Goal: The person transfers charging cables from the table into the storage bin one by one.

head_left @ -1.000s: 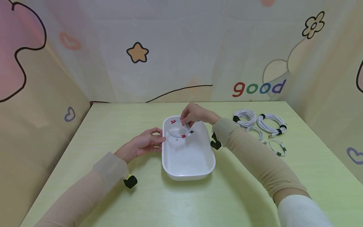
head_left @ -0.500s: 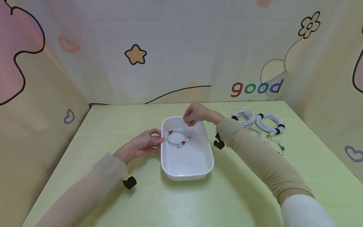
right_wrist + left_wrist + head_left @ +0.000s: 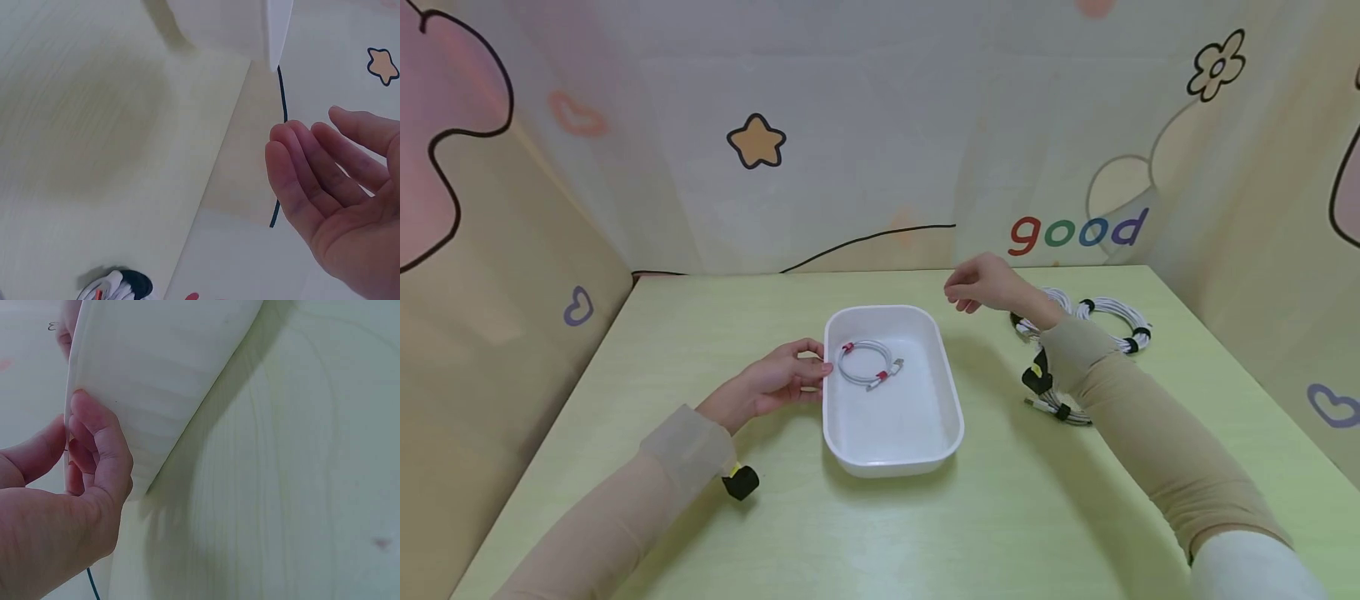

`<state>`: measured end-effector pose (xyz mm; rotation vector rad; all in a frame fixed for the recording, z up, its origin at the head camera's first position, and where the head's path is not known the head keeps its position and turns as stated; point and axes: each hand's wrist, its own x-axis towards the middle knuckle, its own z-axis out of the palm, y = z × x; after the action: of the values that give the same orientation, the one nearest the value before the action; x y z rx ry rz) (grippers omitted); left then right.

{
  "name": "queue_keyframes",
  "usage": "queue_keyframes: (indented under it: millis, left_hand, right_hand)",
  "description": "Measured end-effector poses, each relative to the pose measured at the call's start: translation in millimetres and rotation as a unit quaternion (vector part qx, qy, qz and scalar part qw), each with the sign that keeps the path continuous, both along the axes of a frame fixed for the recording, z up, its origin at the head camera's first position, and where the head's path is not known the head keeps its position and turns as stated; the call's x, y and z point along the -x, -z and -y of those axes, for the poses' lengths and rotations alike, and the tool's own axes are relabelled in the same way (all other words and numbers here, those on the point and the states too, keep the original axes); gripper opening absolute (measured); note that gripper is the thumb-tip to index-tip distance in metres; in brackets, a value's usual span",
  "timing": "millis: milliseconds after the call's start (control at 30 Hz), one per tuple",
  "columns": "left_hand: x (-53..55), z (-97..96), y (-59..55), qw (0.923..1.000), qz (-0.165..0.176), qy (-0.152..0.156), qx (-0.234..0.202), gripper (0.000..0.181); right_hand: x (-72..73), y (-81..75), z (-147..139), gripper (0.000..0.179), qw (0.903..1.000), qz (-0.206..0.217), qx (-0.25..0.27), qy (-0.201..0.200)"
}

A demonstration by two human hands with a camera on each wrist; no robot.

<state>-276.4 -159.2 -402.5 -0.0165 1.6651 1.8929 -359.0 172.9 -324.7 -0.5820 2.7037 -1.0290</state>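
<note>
My left hand (image 3: 778, 379) grips the left rim of a white plastic bin (image 3: 895, 427), thumb over the edge and fingers against the outer wall, as the left wrist view shows on the bin's side (image 3: 156, 369). Inside the bin, toward its far left, lies a small coiled white charging cable (image 3: 857, 382) with red ties. My right hand (image 3: 988, 283) is in the air beyond the bin's far right corner, holding nothing. In the right wrist view its fingers (image 3: 284, 181) are loosely bent, with the thumb apart from them.
At the right of the table (image 3: 880, 533) lie coiled white cables with black ties: a large coil (image 3: 1129, 313), another (image 3: 1058, 297) partly behind my right wrist, and a grey-white bundle (image 3: 1075, 417) partly under my forearm's outline. A printed curtain (image 3: 865, 125) stands along the back.
My right hand let go of the red-tied cable, which dropped onto the bin's floor, then moved away to the right. My left hand stays on the rim.
</note>
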Motion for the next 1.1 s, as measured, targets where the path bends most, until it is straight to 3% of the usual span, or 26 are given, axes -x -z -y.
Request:
queue_keyframes:
  millis: [400, 667, 867, 1100]
  left_hand:
    - [-0.8, 0.5, -0.8, 1.0000, 0.009, -0.005, 0.001, 0.033]
    - [-1.4, 1.2, -0.8, 0.9999, 0.006, -0.002, -0.009, 0.033]
    - [-1.7, 0.6, -0.5, 0.9999, 0.008, -0.005, -0.008, 0.032]
    - [-1.0, 0.1, 0.2, 1.0000, 0.000, -0.005, -0.008, 0.032]
  right_hand:
    - [-4.0, 6.8, -61.2, 0.022, 0.9945, -0.059, -0.061, 0.061]
    - [-9.2, 14.9, -90.7, 0.017, 0.9799, -0.103, -0.150, 0.082]
    - [-13.8, 24.4, -111.3, 0.015, 0.9678, -0.072, -0.217, 0.106]
    - [-17.3, 31.8, -127.5, 0.008, 0.9592, -0.055, -0.250, 0.121]
